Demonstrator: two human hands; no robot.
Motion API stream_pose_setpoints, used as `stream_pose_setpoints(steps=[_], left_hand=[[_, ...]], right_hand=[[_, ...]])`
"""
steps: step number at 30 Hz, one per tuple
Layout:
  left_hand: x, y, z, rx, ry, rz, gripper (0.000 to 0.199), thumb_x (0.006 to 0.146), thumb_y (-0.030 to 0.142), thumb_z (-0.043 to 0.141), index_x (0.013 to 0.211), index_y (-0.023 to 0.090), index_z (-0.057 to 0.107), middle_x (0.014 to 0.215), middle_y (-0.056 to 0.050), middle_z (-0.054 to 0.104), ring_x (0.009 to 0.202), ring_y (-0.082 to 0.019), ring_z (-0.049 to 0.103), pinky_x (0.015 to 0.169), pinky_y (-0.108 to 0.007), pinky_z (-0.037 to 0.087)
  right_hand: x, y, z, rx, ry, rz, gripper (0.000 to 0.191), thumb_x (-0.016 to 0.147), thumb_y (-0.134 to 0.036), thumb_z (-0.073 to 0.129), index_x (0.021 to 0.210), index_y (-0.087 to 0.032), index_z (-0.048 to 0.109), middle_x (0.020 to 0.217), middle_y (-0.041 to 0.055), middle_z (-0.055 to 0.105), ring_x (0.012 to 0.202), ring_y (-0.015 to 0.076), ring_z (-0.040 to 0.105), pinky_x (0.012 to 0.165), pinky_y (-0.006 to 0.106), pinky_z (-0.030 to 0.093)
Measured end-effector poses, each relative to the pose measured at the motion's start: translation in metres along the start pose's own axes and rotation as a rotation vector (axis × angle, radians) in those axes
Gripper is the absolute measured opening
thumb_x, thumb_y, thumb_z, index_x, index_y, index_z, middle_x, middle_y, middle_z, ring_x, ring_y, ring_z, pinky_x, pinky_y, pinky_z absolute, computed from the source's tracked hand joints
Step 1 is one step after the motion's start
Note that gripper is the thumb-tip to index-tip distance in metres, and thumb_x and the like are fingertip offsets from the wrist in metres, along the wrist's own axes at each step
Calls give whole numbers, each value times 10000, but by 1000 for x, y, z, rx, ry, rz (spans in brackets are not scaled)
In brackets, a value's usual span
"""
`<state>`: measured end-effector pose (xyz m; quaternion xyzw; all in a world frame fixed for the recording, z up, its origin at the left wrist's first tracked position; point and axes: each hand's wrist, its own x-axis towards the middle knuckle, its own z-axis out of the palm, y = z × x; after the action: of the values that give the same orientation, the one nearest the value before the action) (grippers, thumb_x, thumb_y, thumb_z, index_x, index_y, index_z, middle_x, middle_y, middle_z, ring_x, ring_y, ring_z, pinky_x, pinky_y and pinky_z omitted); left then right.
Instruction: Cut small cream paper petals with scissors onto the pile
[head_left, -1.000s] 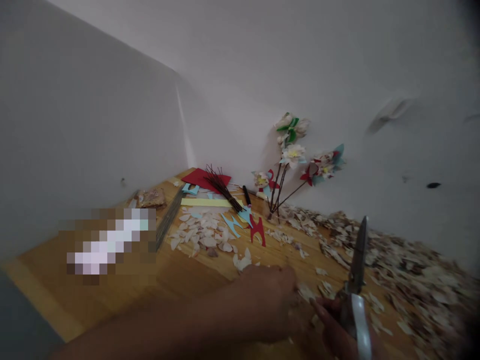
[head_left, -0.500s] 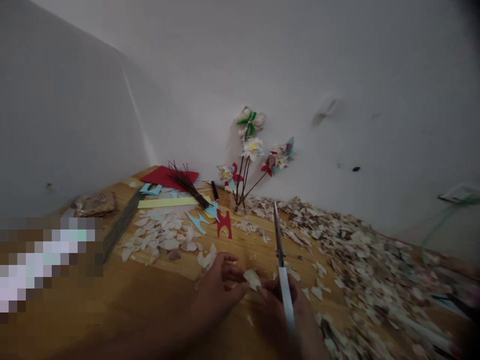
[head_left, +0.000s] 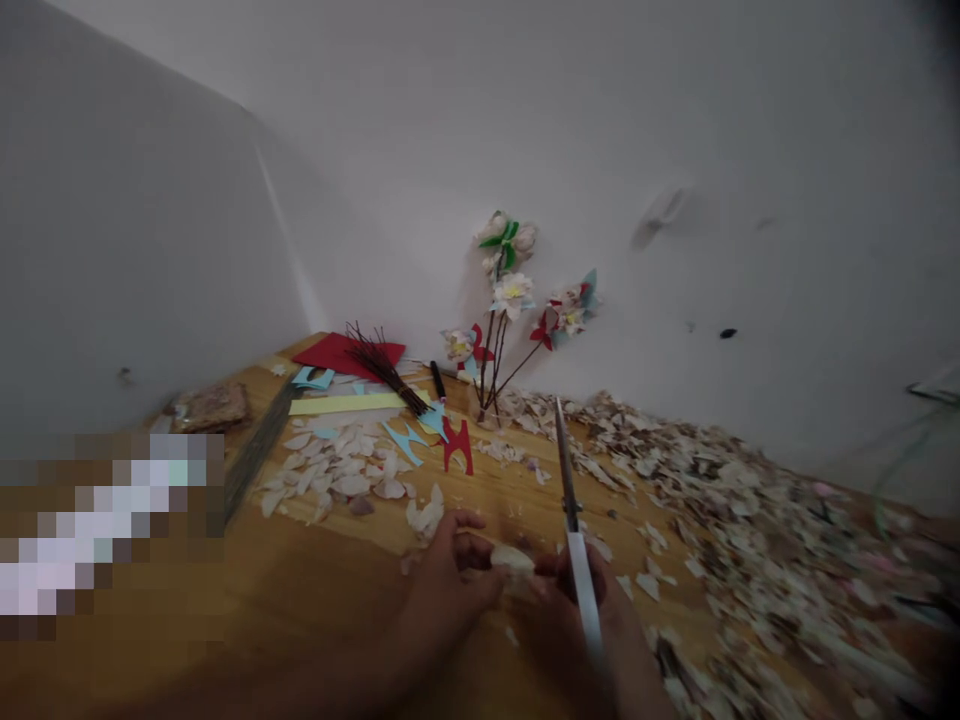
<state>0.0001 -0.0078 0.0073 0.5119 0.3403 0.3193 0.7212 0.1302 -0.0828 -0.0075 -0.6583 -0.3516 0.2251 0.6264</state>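
Between my two hands is a pale, thin petal-like piece (head_left: pixel 514 562), pinched at its left end by the fingertips of my left hand (head_left: pixel 454 585). My right hand (head_left: pixel 600 610) pinches its other end. That same hand also holds a pair of scissors (head_left: pixel 576 545), blades pointing away from me and close together. Just beyond my left hand lies a small cluster of white petals (head_left: pixel 426 515). A larger spread of loose petals (head_left: pixel 337 465) covers the wood farther left.
Crumpled dry petals (head_left: pixel 720 510) heap along the right side. By the wall, handmade flowers (head_left: pixel 514 295) stand on thin stems. A bundle of dark twigs (head_left: pixel 390 372), red paper (head_left: pixel 330 352), a yellow strip (head_left: pixel 349 403) and red and blue cut-outs lie at the back of the wooden table (head_left: pixel 315 590).
The petal has turned from slanting to nearly level, and both hands now pinch its ends. The whole view has shifted slightly, so things appear a little farther right.
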Motion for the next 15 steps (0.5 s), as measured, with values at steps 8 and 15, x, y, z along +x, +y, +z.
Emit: stream_pose_setpoints(steps=[8,15], left_hand=[[-4,0,3,-72,64,-30,361,613,108,656,874,216,432,691,44,518,641,-137,544,613,-257,438],[-5,3,1,-96,74,-31,339,634,76,613,894,190,429,703,25,513,682,-149,530,604,-274,464]], right_hand=[[-3,4,-3,-78,-14,-13,290,565,-355,759,708,-234,538,608,-14,665,541,179,627,488,256,505],[1,11,-8,-163,-20,47,261,600,-357,746,688,-219,543,583,-22,643,513,151,598,469,230,484]])
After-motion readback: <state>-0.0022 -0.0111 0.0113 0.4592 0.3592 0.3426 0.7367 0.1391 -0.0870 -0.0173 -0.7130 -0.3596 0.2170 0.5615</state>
